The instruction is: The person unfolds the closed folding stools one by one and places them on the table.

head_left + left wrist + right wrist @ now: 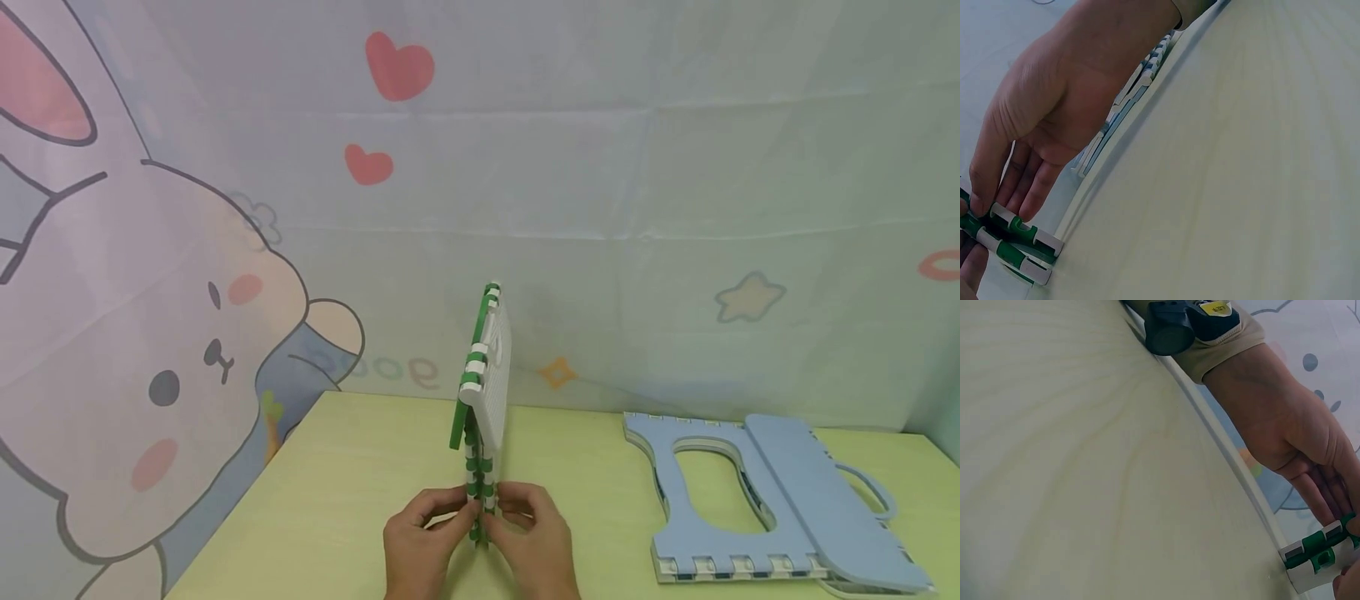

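Note:
A green-and-white folding stool (492,400) stands upright on the table, mostly folded, its narrow hinged edge toward me. My left hand (427,542) grips the lower left panel, thumb on the near edge and fingers along the outer side. On the lower right panel, my right hand (536,542) holds in the same way. The two thumbs come close together at the gap between the panels. In the left wrist view the stool's hinged end (1013,253) shows two slightly parted panels. Fingers hide part of the lower hinges in every view.
To the right a light blue folding stool (806,500) lies flat, with a cut-out opening and a loop handle (870,492). The pale yellow table (337,467) ends at a printed cloth backdrop (570,167) with a rabbit and hearts.

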A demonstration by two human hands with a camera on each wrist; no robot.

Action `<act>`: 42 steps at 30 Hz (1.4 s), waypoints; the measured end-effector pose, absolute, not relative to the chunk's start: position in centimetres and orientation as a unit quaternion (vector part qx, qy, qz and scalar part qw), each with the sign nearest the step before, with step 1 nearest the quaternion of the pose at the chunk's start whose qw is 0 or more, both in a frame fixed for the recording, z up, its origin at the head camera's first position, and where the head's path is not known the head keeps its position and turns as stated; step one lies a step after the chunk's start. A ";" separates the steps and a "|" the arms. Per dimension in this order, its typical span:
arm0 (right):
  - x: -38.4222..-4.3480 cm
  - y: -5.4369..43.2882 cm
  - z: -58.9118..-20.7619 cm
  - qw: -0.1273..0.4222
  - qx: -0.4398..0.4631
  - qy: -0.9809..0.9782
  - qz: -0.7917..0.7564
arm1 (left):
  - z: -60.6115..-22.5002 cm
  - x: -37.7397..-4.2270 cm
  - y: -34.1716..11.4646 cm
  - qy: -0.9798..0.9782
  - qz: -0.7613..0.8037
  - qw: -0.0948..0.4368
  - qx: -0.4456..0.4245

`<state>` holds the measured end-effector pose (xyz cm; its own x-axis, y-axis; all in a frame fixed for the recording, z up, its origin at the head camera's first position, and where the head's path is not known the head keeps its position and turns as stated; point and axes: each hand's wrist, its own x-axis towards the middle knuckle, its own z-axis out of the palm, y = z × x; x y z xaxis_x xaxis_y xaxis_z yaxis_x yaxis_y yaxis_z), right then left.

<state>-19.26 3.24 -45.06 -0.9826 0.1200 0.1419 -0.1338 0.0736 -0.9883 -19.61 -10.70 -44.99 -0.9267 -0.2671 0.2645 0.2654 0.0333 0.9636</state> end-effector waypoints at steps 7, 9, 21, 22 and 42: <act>-19.4 3.0 -45.1 0.109 0.011 -0.734 0.671 | -44.8 -19.5 -10.6 -0.691 -0.699 0.185 0.004; -19.4 2.9 -45.2 0.114 0.012 -0.734 0.669 | -44.7 -19.5 -10.6 -0.690 -0.701 0.183 0.003; -19.5 2.4 -45.4 0.166 0.025 -0.747 0.644 | -44.7 -19.6 -10.5 -0.697 -0.690 0.198 -0.009; -19.5 2.4 -45.4 0.168 0.026 -0.747 0.643 | -44.7 -19.6 -10.5 -0.697 -0.689 0.199 -0.012; -19.2 2.5 -45.4 0.212 0.038 -0.759 0.614 | -44.9 -19.8 -10.9 -0.716 -0.659 0.228 -0.028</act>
